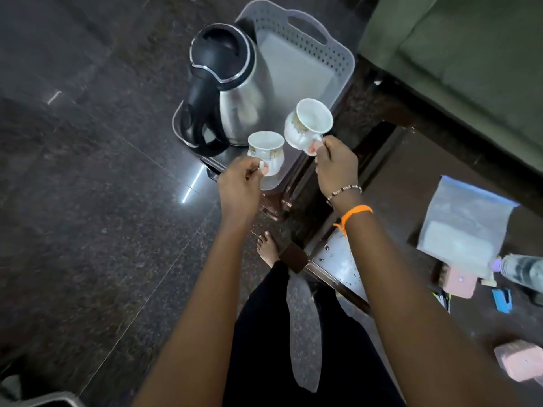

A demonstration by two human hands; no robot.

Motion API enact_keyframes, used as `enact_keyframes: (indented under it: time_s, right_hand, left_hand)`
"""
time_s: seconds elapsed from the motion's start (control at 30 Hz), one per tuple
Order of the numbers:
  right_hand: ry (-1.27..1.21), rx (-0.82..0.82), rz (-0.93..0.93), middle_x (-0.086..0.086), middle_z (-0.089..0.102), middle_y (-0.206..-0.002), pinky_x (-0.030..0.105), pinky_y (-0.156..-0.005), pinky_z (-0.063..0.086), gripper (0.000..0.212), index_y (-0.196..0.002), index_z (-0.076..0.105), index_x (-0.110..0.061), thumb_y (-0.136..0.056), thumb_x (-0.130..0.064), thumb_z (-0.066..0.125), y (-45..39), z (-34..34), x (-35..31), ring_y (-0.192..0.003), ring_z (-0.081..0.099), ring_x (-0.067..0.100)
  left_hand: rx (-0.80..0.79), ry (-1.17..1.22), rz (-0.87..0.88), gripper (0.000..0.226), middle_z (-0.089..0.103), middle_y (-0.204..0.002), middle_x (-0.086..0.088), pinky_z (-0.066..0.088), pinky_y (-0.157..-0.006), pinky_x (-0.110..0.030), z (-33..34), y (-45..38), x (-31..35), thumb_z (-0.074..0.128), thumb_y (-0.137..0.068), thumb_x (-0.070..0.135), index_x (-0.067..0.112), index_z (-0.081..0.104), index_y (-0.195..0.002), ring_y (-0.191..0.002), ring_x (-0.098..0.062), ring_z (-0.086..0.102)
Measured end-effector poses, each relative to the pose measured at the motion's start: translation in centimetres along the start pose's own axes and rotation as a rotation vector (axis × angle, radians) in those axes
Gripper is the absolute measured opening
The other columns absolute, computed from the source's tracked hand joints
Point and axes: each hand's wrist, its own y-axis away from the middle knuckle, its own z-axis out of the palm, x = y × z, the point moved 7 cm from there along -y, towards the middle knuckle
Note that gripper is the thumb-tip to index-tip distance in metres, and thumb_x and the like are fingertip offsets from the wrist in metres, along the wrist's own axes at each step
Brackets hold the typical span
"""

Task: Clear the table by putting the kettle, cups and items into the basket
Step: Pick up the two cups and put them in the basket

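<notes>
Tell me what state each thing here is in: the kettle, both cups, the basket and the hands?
Kettle: upright in the basket, lid closed.
Basket: holds the kettle, far end bare.
Left cup: empty, held by its handle, upright over the basket's near end.
Right cup: empty, held by its handle, tilted, above the basket.
Left hand: fingers pinching the left cup's handle.
Right hand: fingers pinching the right cup's handle.

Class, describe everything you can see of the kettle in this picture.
The kettle has a shiny steel body, wider at the base, with a black lid that is shut and a black looped handle toward the left. It stands upright inside the grey perforated basket, at its near-left end. Neither hand touches it; two white cups are held just in front of it.
</notes>
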Motion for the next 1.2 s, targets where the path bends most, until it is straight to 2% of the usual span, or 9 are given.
enact_keyframes:
  time_s: [0.13, 0.27, 0.37, 0.53, 0.67, 0.73, 0.93, 1.13, 1.2]
  right_hand:
    - [0.156, 0.042, 0.101, 0.026, 0.066, -0.102, 0.038, -0.076, 0.040, 0.029, -0.091, 0.063, 0.004, -0.093, -0.017, 0.044, -2.7, 3.3, -0.7, -0.096, 0.059, 0.038]
    - [0.292, 0.050, 0.227, 0.020, 0.066, -0.110, 0.039, -0.080, 0.048, 0.028, -0.099, 0.063, -0.004, -0.094, -0.024, 0.044, -3.9, 5.7, 0.0, -0.104, 0.060, 0.039]
    - [0.369, 0.039, 0.254, 0.018, 0.067, -0.111, 0.038, -0.080, 0.050, 0.028, -0.102, 0.064, -0.008, -0.094, -0.025, 0.044, -4.2, 6.7, 0.3, -0.104, 0.061, 0.038]
    - [0.491, 0.043, 0.243, 0.017, 0.068, -0.109, 0.039, -0.079, 0.051, 0.025, -0.105, 0.064, -0.013, -0.093, -0.028, 0.047, -4.5, 6.9, 0.3, -0.103, 0.063, 0.039]
    - [0.527, 0.049, 0.205, 0.016, 0.068, -0.108, 0.041, -0.077, 0.050, 0.026, -0.117, 0.052, -0.015, -0.093, -0.023, 0.046, -4.5, 6.7, 0.3, -0.101, 0.064, 0.040]
    - [0.529, 0.035, 0.198, 0.016, 0.068, -0.109, 0.040, -0.078, 0.051, 0.025, -0.114, 0.057, -0.017, -0.091, -0.019, 0.048, -4.5, 6.6, 0.4, -0.101, 0.063, 0.040]
    - [0.350, 0.012, 0.186, 0.010, 0.072, -0.102, 0.035, -0.081, 0.051, 0.016, -0.093, 0.068, -0.023, -0.086, -0.021, 0.054, -3.9, 5.6, 0.7, -0.101, 0.064, 0.035]
    - [-0.036, 0.053, 0.196, 0.006, 0.077, -0.082, 0.029, -0.080, 0.055, 0.016, -0.087, 0.071, -0.015, -0.083, -0.011, 0.056, 0.1, 2.8, 3.1, -0.083, 0.071, 0.019]
    - [-0.107, 0.067, 0.224, 0.006, 0.077, -0.079, 0.021, -0.075, 0.053, 0.015, -0.086, 0.071, -0.013, -0.083, -0.009, 0.057, 2.1, 1.7, 5.0, -0.072, 0.069, 0.012]
  left_hand:
    - [-0.049, -0.153, -0.016, 0.016, 0.070, -0.099, -0.014, 0.038, -0.071, -0.021, 0.1, -2.5, -2.2, 0.060, -0.085, 0.006, 0.006, 0.070, -0.098, -0.090, -0.027, 0.063]
    - [-0.098, -0.307, -0.020, 0.019, 0.071, -0.101, -0.012, 0.042, -0.078, -0.031, 0.5, -3.8, -2.9, 0.055, -0.087, 0.012, 0.015, 0.068, -0.101, -0.097, -0.030, 0.060]
    - [-0.075, -0.454, 0.004, 0.022, 0.071, -0.104, -0.011, 0.036, -0.088, -0.038, 0.0, -4.7, -2.9, 0.054, -0.089, 0.017, 0.021, 0.067, -0.107, -0.106, -0.032, 0.053]
    - [-0.081, -0.454, -0.035, 0.020, 0.071, -0.100, -0.009, 0.027, -0.082, -0.033, -0.3, -4.9, -3.7, 0.053, -0.088, 0.017, 0.023, 0.068, -0.101, -0.106, -0.030, 0.051]
    - [-0.165, -0.585, -0.018, 0.019, 0.071, -0.100, -0.011, 0.025, -0.088, -0.037, 1.1, -4.6, -3.6, 0.060, -0.084, 0.020, 0.026, 0.070, -0.099, -0.111, -0.029, 0.050]
    - [-0.243, -0.668, -0.014, 0.020, 0.069, -0.105, -0.011, 0.024, -0.090, -0.039, 1.8, -4.7, -3.9, 0.063, -0.083, 0.028, 0.029, 0.071, -0.101, -0.115, -0.029, 0.046]
    - [-0.295, -0.877, 0.022, 0.037, 0.052, -0.131, -0.005, 0.024, -0.098, -0.044, 2.3, -4.2, -4.1, 0.048, -0.092, 0.038, 0.016, 0.061, -0.119, -0.123, -0.030, 0.034]
    - [-0.063, -0.662, 0.031, 0.027, 0.052, -0.126, -0.010, 0.034, -0.094, -0.042, 1.6, -0.7, -0.3, 0.053, -0.087, 0.022, 0.014, 0.062, -0.111, -0.117, -0.032, 0.043]
    - [-0.092, -0.562, 0.077, 0.023, 0.059, -0.115, -0.010, 0.038, -0.088, -0.040, 2.8, 1.3, 0.8, 0.052, -0.086, 0.019, 0.013, 0.064, -0.104, -0.108, -0.033, 0.049]
